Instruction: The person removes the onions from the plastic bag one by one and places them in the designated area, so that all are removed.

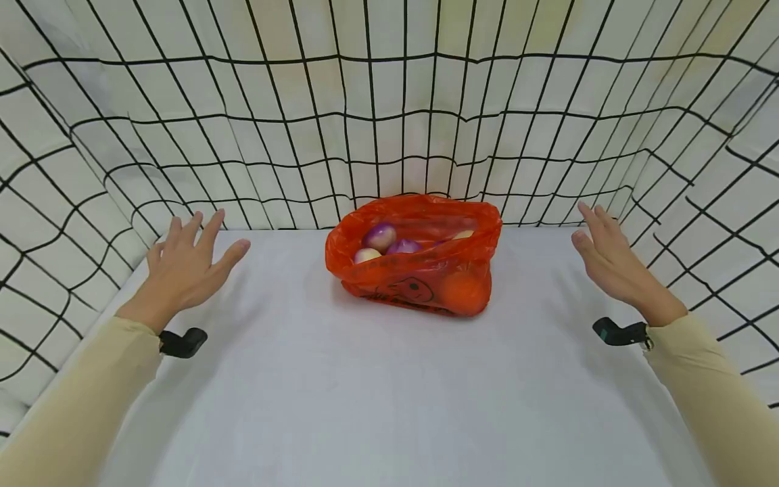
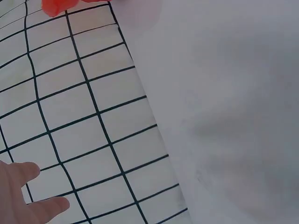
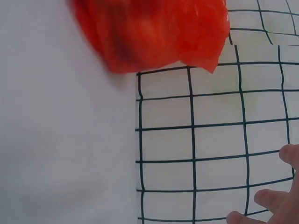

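Observation:
A red plastic bag [image 1: 420,284] with its mouth open sits at the back middle of the white table. Purple-and-white onions [image 1: 380,237] show inside it, and a rounded orange shape bulges through its right side; its kind is hard to tell. To the left of the bag, well apart from it, my left hand [image 1: 182,264] is held with fingers spread and nothing in it. My right hand [image 1: 615,264] is off to the right, fingers straight, also holding nothing. In the right wrist view the bag [image 3: 159,32] is partly blurred at the top.
White cloth panels with a black grid net [image 1: 389,115] stand behind the table and along both sides. The white tabletop [image 1: 389,392] stretches in front of the bag. A black wrist device [image 1: 184,343] is strapped to each forearm, over beige sleeves [image 1: 85,399].

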Motion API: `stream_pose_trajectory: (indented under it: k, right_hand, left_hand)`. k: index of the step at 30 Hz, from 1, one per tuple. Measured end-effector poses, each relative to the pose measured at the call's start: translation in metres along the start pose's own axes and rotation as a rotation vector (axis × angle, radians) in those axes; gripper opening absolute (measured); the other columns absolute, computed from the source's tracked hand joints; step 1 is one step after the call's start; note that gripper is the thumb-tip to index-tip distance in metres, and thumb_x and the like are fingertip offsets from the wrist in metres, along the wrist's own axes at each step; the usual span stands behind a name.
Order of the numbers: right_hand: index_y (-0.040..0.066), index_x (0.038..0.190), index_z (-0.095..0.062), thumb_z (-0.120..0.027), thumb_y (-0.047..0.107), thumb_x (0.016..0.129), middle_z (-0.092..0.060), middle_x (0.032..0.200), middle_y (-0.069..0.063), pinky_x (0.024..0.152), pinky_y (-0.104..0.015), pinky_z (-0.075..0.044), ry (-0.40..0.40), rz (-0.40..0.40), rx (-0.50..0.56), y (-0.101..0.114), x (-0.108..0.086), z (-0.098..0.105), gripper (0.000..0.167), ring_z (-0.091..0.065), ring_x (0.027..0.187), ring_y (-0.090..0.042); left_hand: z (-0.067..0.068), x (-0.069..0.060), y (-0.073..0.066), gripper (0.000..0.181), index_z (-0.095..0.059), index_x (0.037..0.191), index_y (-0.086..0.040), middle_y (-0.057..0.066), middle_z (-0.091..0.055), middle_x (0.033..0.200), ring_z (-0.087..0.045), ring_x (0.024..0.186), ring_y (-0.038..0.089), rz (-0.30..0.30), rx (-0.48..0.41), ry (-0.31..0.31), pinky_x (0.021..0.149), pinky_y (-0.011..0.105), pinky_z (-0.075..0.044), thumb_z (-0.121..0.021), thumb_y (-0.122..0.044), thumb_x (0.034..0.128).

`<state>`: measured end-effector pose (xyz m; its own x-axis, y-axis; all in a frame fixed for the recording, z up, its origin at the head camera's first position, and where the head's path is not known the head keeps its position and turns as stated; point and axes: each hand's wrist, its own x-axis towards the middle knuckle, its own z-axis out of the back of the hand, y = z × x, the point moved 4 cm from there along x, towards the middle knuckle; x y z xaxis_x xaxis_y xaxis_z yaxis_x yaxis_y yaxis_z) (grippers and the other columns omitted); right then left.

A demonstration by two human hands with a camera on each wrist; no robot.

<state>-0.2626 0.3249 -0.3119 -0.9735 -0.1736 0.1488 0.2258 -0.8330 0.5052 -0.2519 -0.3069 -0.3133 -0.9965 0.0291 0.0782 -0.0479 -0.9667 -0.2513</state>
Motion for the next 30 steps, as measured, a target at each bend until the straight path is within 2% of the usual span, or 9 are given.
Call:
stream_pose_trajectory:
  k: [3, 5, 11, 13, 15, 19, 22, 25, 30]
  right_hand:
    - [0.008, 0.166, 0.006, -0.010, 0.056, 0.110, 0.010, 0.172, -0.027, 0.122, -0.077, 0.006, 0.007, 0.040, 0.097, 0.005, 0.005, -0.006, 0.076, 0.013, 0.159, -0.051]
    - [0.010, 0.166, 0.008, -0.007, 0.056, 0.110, 0.009, 0.173, -0.026, 0.123, -0.077, -0.003, 0.024, 0.043, 0.171, 0.006, 0.007, -0.010, 0.074, 0.006, 0.159, -0.054]
    - [0.034, 0.166, 0.013, -0.001, 0.058, 0.107, 0.014, 0.174, -0.016, 0.113, -0.078, -0.031, 0.102, -0.066, 0.419, 0.008, 0.009, -0.022, 0.065, -0.012, 0.157, -0.056]
    - [0.038, 0.165, 0.011, -0.001, 0.060, 0.107, 0.012, 0.175, -0.015, 0.113, -0.068, -0.042, 0.113, -0.093, 0.497, 0.009, 0.009, -0.026, 0.064, -0.015, 0.158, -0.054]
    - [0.039, 0.166, 0.007, -0.003, 0.064, 0.105, 0.008, 0.175, -0.015, 0.105, -0.052, -0.056, 0.117, -0.112, 0.585, 0.010, 0.010, -0.030, 0.066, -0.018, 0.157, -0.053]
    - [0.042, 0.166, 0.003, -0.009, 0.076, 0.099, 0.008, 0.176, -0.013, 0.086, -0.028, -0.062, 0.153, -0.146, 0.803, 0.014, 0.014, -0.041, 0.076, -0.015, 0.158, -0.052]
    - [0.043, 0.165, 0.001, -0.012, 0.082, 0.095, 0.007, 0.176, -0.011, 0.091, -0.039, -0.063, 0.180, -0.172, 0.904, 0.016, 0.018, -0.049, 0.082, -0.015, 0.158, -0.051]
    - [0.045, 0.165, 0.000, -0.013, 0.085, 0.092, 0.004, 0.177, -0.010, 0.102, -0.055, -0.055, 0.207, -0.196, 0.943, 0.018, 0.022, -0.056, 0.084, -0.017, 0.159, -0.050]
    - [0.046, 0.165, -0.005, -0.016, 0.085, 0.093, 0.000, 0.177, -0.009, 0.106, -0.062, -0.049, 0.251, -0.222, 0.970, 0.021, 0.027, -0.066, 0.082, -0.020, 0.158, -0.050]
  left_hand:
    - [-0.003, 0.008, -0.007, 0.089, -0.001, 0.168, -0.014, 0.035, -0.006, 0.169, -0.005, 0.154, 0.062, -0.002, -0.092, -0.003, 0.110, 0.085, -0.009, -0.019, -0.072, 0.1029]
    - [-0.005, 0.013, -0.013, 0.089, -0.002, 0.168, -0.012, 0.036, -0.010, 0.168, -0.013, 0.153, 0.062, -0.004, -0.154, 0.007, 0.110, 0.085, -0.012, -0.018, -0.071, 0.1032]
    - [-0.011, 0.023, -0.027, 0.086, 0.000, 0.167, -0.010, 0.035, -0.015, 0.168, -0.020, 0.152, 0.060, -0.012, -0.324, 0.074, 0.118, 0.078, -0.020, -0.012, -0.068, 0.1049]
    - [-0.015, 0.025, -0.029, 0.085, 0.002, 0.167, -0.013, 0.032, -0.016, 0.169, -0.025, 0.152, 0.058, -0.008, -0.387, 0.113, 0.117, 0.075, -0.027, -0.009, -0.068, 0.1046]
    - [-0.019, 0.026, -0.031, 0.085, 0.003, 0.168, -0.018, 0.027, -0.016, 0.171, -0.029, 0.153, 0.054, 0.005, -0.454, 0.162, 0.115, 0.071, -0.035, -0.005, -0.071, 0.1025]
    - [-0.027, 0.030, -0.033, 0.087, 0.001, 0.168, -0.026, 0.020, -0.014, 0.174, -0.031, 0.155, 0.048, 0.016, -0.656, 0.257, 0.112, 0.064, -0.045, -0.001, -0.078, 0.0979]
    - [-0.033, 0.033, -0.036, 0.090, -0.003, 0.168, -0.026, 0.019, -0.014, 0.173, -0.029, 0.156, 0.047, 0.012, -0.820, 0.297, 0.110, 0.058, -0.050, -0.003, -0.080, 0.0963]
    - [-0.039, 0.038, -0.041, 0.091, -0.004, 0.168, -0.028, 0.020, -0.015, 0.173, -0.030, 0.155, 0.048, 0.018, -0.957, 0.333, 0.101, 0.049, -0.059, -0.005, -0.082, 0.0951]
    - [-0.051, 0.046, -0.053, 0.095, -0.006, 0.168, -0.029, 0.021, -0.015, 0.173, -0.032, 0.153, 0.051, 0.039, -1.117, 0.400, 0.095, 0.047, -0.062, -0.009, -0.086, 0.0926]
